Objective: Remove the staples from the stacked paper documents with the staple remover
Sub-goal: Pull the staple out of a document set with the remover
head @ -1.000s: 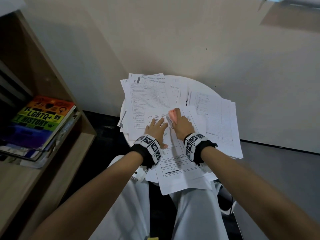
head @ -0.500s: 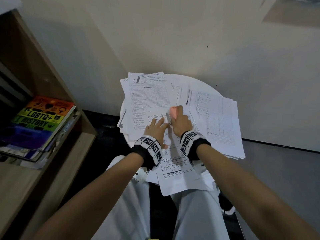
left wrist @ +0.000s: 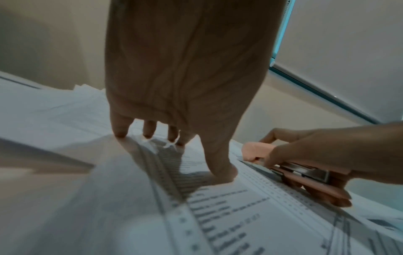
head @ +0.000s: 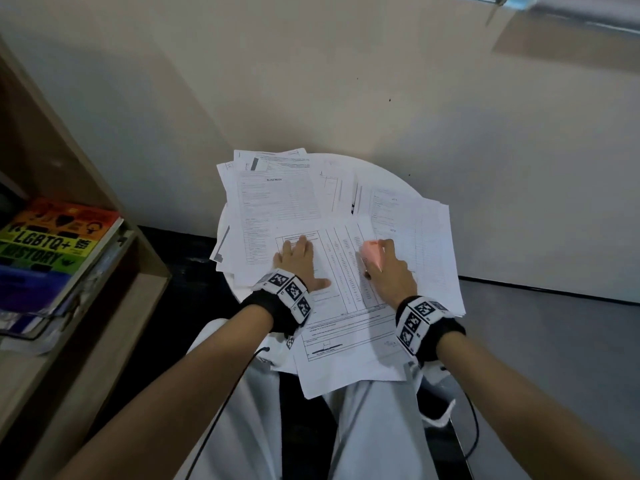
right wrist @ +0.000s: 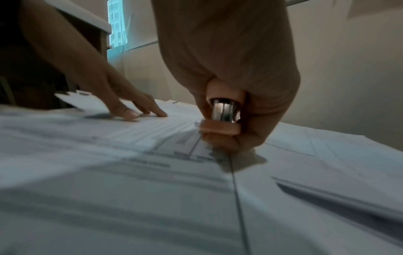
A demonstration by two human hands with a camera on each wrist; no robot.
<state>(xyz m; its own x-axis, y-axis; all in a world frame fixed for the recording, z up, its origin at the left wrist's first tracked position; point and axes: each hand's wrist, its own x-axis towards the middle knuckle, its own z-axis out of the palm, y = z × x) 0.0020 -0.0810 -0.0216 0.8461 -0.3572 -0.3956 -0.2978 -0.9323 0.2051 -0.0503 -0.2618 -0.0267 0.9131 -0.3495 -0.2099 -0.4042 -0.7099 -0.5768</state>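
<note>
Several printed paper documents (head: 349, 306) lie stacked and fanned over a small round white table (head: 388, 174). My left hand (head: 298, 261) lies flat with straight fingers on the top sheet (left wrist: 218, 215), pressing it down. My right hand (head: 388, 268) grips a pink staple remover (head: 372, 252) with a metal core (right wrist: 224, 110), low over the top sheet's right side. The staple remover (left wrist: 290, 169) shows pink with steel plates beside my left hand (left wrist: 174, 120). My right hand (right wrist: 229, 103) is wrapped around the staple remover. No staple can be made out.
A wooden bookshelf (head: 86, 258) stands at the left with a rainbow-covered book (head: 52, 244) lying on it. A beige wall (head: 346, 81) rises right behind the table. My legs in white trousers (head: 242, 427) are under the table's near edge, where papers overhang.
My right hand with the staple remover has moved to the right, away from my left hand. My left hand has shifted slightly left and lies flatter on the top sheet.
</note>
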